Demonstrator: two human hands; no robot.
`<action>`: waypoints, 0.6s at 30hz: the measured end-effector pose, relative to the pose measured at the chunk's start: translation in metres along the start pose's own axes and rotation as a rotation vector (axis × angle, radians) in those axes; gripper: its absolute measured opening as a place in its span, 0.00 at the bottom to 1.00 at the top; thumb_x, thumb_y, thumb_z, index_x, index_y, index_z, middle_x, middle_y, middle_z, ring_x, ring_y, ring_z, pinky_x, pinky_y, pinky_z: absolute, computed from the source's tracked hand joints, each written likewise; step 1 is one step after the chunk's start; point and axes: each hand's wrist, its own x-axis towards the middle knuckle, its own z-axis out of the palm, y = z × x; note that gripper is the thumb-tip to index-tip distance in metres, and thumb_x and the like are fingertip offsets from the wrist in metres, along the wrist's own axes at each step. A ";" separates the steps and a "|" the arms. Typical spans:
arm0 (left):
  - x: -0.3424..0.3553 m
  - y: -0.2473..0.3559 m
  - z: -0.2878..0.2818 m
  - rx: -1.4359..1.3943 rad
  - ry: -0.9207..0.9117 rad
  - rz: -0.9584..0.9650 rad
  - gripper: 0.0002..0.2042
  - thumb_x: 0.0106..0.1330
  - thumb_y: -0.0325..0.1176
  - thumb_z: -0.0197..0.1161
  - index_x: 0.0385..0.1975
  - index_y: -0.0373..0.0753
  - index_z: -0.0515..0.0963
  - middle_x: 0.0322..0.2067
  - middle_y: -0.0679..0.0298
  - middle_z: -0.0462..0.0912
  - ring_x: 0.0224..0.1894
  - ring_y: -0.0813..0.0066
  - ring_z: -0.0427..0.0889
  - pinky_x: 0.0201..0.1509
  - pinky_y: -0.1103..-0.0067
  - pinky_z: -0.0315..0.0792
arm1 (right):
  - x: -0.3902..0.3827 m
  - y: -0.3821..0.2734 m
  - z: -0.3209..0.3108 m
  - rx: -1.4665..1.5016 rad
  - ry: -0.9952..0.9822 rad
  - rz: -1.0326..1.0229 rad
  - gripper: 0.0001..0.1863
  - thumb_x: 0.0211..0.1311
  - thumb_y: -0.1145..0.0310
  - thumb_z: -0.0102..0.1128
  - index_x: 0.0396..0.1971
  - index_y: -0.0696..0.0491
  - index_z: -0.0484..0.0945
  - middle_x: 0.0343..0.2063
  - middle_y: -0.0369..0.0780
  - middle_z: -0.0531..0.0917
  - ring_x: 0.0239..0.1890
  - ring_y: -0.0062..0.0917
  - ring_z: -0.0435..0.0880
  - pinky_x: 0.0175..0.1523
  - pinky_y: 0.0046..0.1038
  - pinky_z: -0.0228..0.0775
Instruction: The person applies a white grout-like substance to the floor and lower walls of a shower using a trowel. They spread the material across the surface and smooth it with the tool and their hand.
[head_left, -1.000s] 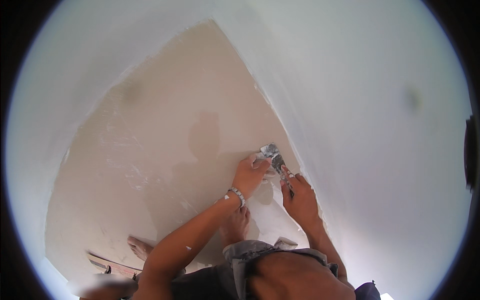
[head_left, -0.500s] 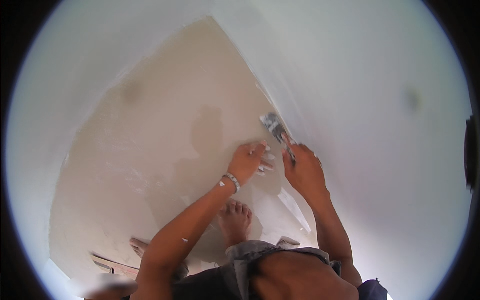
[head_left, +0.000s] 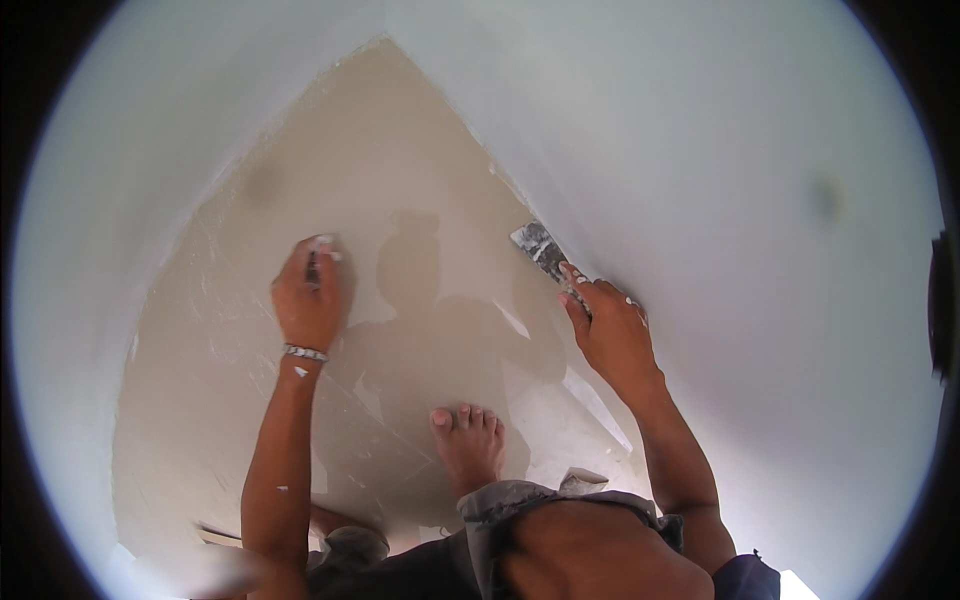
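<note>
My right hand (head_left: 610,330) is closed round the handle of a putty knife (head_left: 537,248), whose metal blade is smeared with white and dark grey and lies by the join of the beige floor (head_left: 370,150) and the white right wall (head_left: 720,250). My left hand (head_left: 308,290), with a metal-link band at the wrist, is over the floor to the left, fingers curled round something small and dark that I cannot make out, white material on its fingertips. My shadow falls between the two hands.
A second white wall (head_left: 120,200) meets the right one in a corner at the top. My bare foot (head_left: 470,450) stands low in the middle. A flat strip of board (head_left: 215,535) lies at the lower left, and a small pale crumpled piece (head_left: 583,480) lies beside my leg.
My left hand has moved leftward, away from the knife. My right hand has moved the knife up along the right wall's edge. The left wrist and forearm now stand more upright in view.
</note>
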 end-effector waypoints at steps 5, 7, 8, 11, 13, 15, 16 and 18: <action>-0.016 -0.052 -0.022 0.302 0.130 0.209 0.08 0.73 0.31 0.63 0.46 0.38 0.85 0.39 0.55 0.86 0.41 0.52 0.85 0.45 0.62 0.79 | -0.006 -0.005 0.004 0.010 0.021 -0.008 0.22 0.78 0.61 0.58 0.68 0.46 0.78 0.37 0.45 0.85 0.40 0.42 0.84 0.54 0.47 0.76; -0.014 -0.059 -0.026 0.320 0.114 0.235 0.08 0.72 0.31 0.63 0.46 0.38 0.85 0.39 0.55 0.84 0.41 0.51 0.84 0.45 0.61 0.78 | -0.003 -0.004 0.001 -0.008 -0.018 -0.005 0.22 0.78 0.61 0.59 0.68 0.46 0.78 0.36 0.45 0.84 0.39 0.42 0.84 0.53 0.47 0.76; -0.012 -0.062 -0.026 0.331 0.116 0.264 0.09 0.72 0.31 0.62 0.47 0.38 0.84 0.39 0.56 0.84 0.41 0.52 0.84 0.45 0.61 0.77 | 0.001 -0.004 0.000 -0.007 0.000 -0.016 0.22 0.78 0.61 0.59 0.68 0.46 0.78 0.36 0.45 0.84 0.38 0.42 0.84 0.53 0.47 0.76; -0.024 -0.059 -0.025 0.327 0.104 0.247 0.09 0.72 0.30 0.62 0.48 0.38 0.84 0.40 0.56 0.83 0.42 0.52 0.83 0.44 0.61 0.77 | -0.005 0.002 0.007 0.003 0.025 -0.041 0.22 0.79 0.60 0.58 0.68 0.46 0.78 0.37 0.44 0.84 0.38 0.42 0.85 0.53 0.47 0.77; -0.023 -0.062 -0.025 0.327 0.098 0.245 0.09 0.72 0.30 0.62 0.49 0.38 0.83 0.40 0.56 0.83 0.42 0.52 0.83 0.45 0.60 0.76 | 0.001 -0.007 0.005 0.022 0.004 -0.045 0.23 0.80 0.58 0.55 0.69 0.47 0.77 0.40 0.44 0.85 0.40 0.44 0.87 0.54 0.49 0.78; -0.022 -0.067 -0.022 0.338 0.106 0.277 0.10 0.72 0.30 0.62 0.49 0.38 0.83 0.40 0.55 0.83 0.42 0.52 0.83 0.45 0.60 0.76 | -0.005 -0.003 0.009 0.014 -0.020 0.008 0.22 0.79 0.60 0.58 0.69 0.46 0.78 0.38 0.44 0.85 0.39 0.43 0.85 0.54 0.46 0.77; -0.019 -0.066 -0.023 0.350 0.110 0.277 0.10 0.71 0.30 0.62 0.49 0.38 0.82 0.40 0.55 0.83 0.42 0.51 0.83 0.45 0.59 0.76 | -0.005 -0.003 0.010 0.010 -0.032 0.031 0.22 0.78 0.61 0.59 0.68 0.46 0.78 0.37 0.44 0.85 0.38 0.42 0.84 0.54 0.45 0.76; -0.020 -0.061 -0.022 0.366 0.113 0.277 0.10 0.71 0.29 0.61 0.49 0.37 0.82 0.40 0.55 0.83 0.43 0.51 0.83 0.46 0.59 0.76 | -0.001 -0.003 0.011 0.009 0.005 -0.004 0.22 0.78 0.60 0.59 0.68 0.46 0.78 0.37 0.44 0.85 0.38 0.42 0.85 0.55 0.44 0.76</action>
